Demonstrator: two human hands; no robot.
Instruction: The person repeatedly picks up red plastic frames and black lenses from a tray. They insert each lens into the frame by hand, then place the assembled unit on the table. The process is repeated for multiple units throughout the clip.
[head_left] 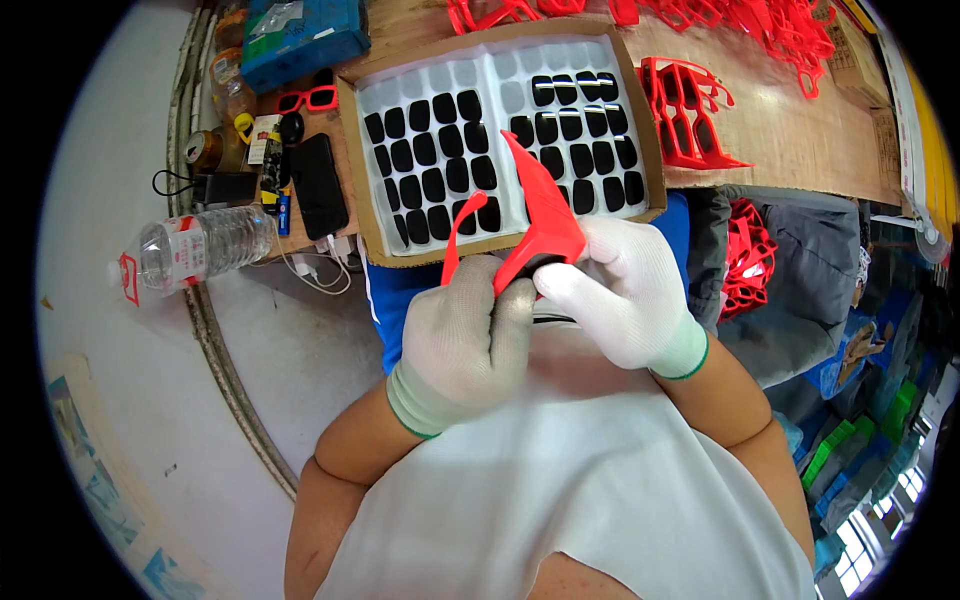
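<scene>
Both my hands, in white knit gloves with green cuffs, hold one red sunglasses frame point(548, 215) close in front of me. My left hand point(455, 335) grips its left side, thumb pressed to the rim. My right hand point(632, 290) is closed on the other side, thumb at a dark lens point(545, 262) in the frame. The frame's arms point away from me, over the near edge of a cardboard box point(400, 258). Rows of dark lenses point(435, 184) lie in the white trays inside that box. My fingers hide part of the frame.
Assembled red sunglasses point(690, 115) stand right of the box, with a pile of red frames point(770, 35) behind. At left are a phone point(318, 185), a water bottle point(205, 248), a blue box point(305, 45) and red sunglasses point(308, 99). More red frames point(748, 258) fill a grey bag point(800, 300).
</scene>
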